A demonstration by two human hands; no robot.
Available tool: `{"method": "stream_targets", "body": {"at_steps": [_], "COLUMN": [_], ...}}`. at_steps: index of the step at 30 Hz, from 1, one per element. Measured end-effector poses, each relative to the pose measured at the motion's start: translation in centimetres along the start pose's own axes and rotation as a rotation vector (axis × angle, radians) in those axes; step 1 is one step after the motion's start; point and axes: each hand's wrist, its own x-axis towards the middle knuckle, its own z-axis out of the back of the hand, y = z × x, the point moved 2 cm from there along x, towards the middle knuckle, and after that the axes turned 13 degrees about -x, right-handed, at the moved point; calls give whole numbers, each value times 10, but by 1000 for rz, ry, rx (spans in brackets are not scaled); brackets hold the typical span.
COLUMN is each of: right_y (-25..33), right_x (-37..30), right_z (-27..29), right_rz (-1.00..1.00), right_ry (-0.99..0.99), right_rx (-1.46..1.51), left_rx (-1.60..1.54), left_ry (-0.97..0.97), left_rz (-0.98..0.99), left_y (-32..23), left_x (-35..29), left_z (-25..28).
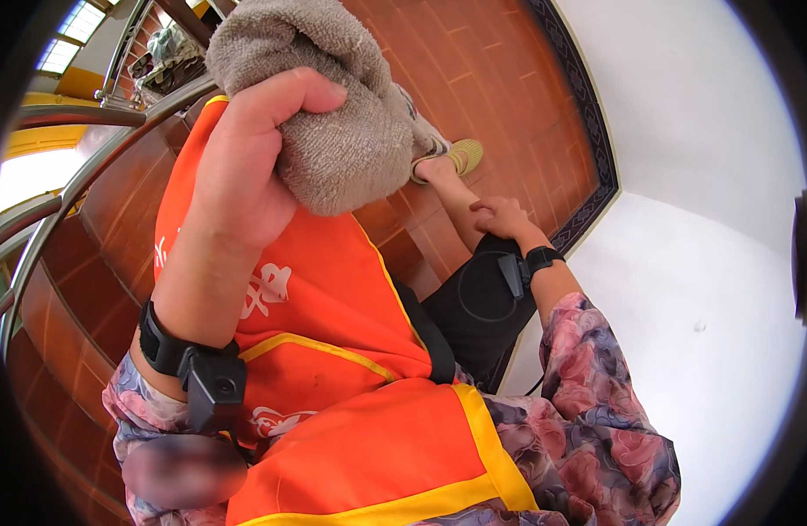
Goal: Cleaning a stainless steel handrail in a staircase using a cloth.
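A grey-brown terry towel (355,145), bunched up, is raised at the upper middle of the view. My left hand (241,167) grips it, with the thumb pressed over the cloth and the other fingers hidden behind. Farther right, my right hand (504,217) rests on my bent knee in black trousers (482,294); it holds nothing and its fingers lie loosely apart. An orange apron (325,298) with yellow edging hangs over my lap. Beyond the towel, a foot wears a yellow-green slipper (467,156).
Metal stair railing (158,110) curves along the left, beside reddish-brown steps (70,324). Brown tiled floor (500,96) with a dark patterned border (596,131) stretches ahead. A white wall (684,289) stands close on my right. Black devices are strapped to both wrists.
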Motion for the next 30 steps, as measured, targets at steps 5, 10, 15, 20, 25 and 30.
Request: {"method": "stream_targets", "body": {"at_steps": [5, 10, 15, 20, 25, 30], "right_y": [-23, -19, -17, -17, -11, -7], "right_x": [25, 28, 28, 29, 27, 23], "right_z": [-22, -18, -18, -19, -15, -12], "right_rz": [-60, -168, -187, -184, -237, -258], "right_ry": [126, 139, 139, 142, 156, 156], "right_rx": [136, 182, 186, 154, 128, 102], "left_rx": [-16, -85, -83, -95, -91, -109], "left_ry": [-54, -119, -108, -44, -13, 11], "left_rz": [-19, -107, -122, -105, -51, -35], "left_y": [-5, -15, -16, -16, -21, -20], "left_x": [2, 6, 6, 11, 10, 11], "left_z": [7, 16, 17, 24, 29, 28]}}
